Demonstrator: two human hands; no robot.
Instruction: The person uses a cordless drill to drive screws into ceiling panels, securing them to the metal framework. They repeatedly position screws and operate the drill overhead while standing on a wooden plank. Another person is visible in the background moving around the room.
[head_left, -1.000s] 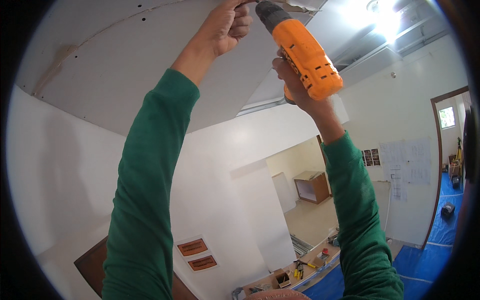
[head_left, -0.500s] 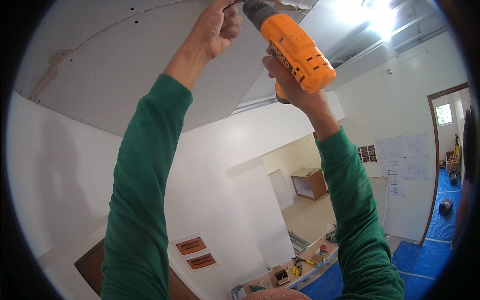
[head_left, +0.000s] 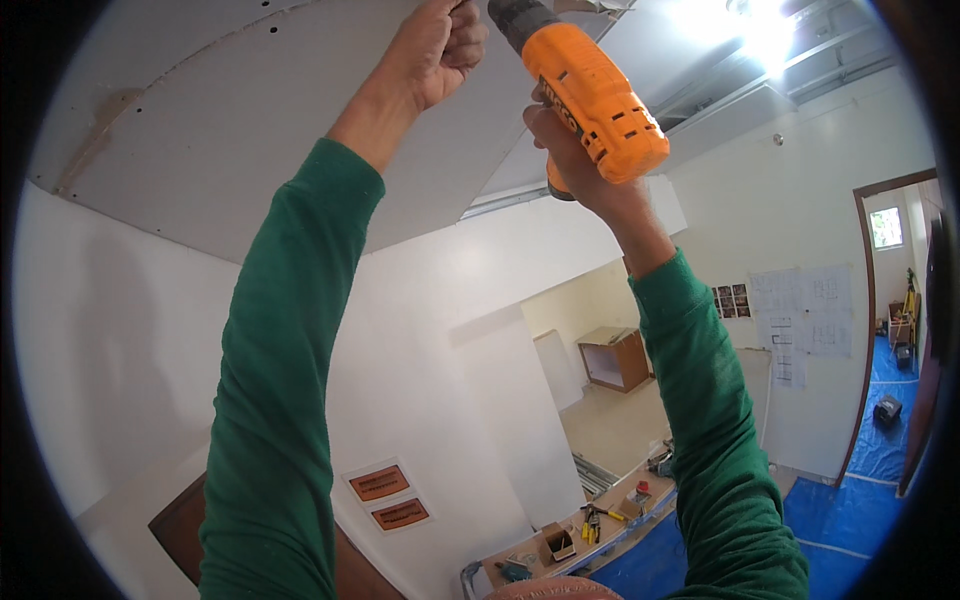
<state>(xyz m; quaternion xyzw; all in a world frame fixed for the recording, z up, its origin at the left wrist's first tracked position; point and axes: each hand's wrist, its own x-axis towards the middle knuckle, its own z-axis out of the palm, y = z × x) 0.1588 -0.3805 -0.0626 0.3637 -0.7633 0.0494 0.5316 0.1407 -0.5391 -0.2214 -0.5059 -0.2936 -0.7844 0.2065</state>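
Observation:
An orange cordless drill (head_left: 592,98) with a black chuck is raised to the ceiling, its front end cut off by the top edge of the view. My right hand (head_left: 580,165) is wrapped round its grip. Just left of the chuck, my left hand (head_left: 440,58) is closed, thumb and finger pinched close to the drill's front; what they hold, if anything, I cannot make out. Above both hands spreads a grey ceiling board (head_left: 250,130) with several dark screw holes and a curved seam. Green sleeves cover both my forearms.
Metal ceiling framing (head_left: 830,45) is exposed at upper right beside a bright lamp (head_left: 765,35). Below, a long workbench (head_left: 530,552) bears pliers (head_left: 592,522), a small box (head_left: 558,543) and other tools. Blue sheeting (head_left: 830,520) covers the floor near a doorway (head_left: 862,330).
Both hands and the drill stay almost in place at the ceiling. The view has shifted very slightly, and the drill sits a few pixels higher.

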